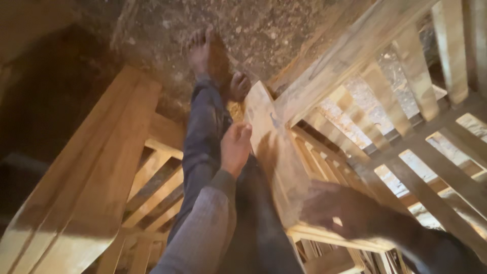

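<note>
Looking steeply down from the head, close over the legs point(203, 147), facing the dirt floor point(253, 35) and slatted wooden frames point(406, 127).

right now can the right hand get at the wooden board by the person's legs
Probably yes. The right hand is blurred but lies on or just over the near end of the wooden board, with nothing between them. The left hand rests at the board's left edge.

Left hand point(235, 147) on wooden board point(274, 152) edge; blurred right hand point(337, 210) lower, beside slatted frame point(406, 132).
</note>
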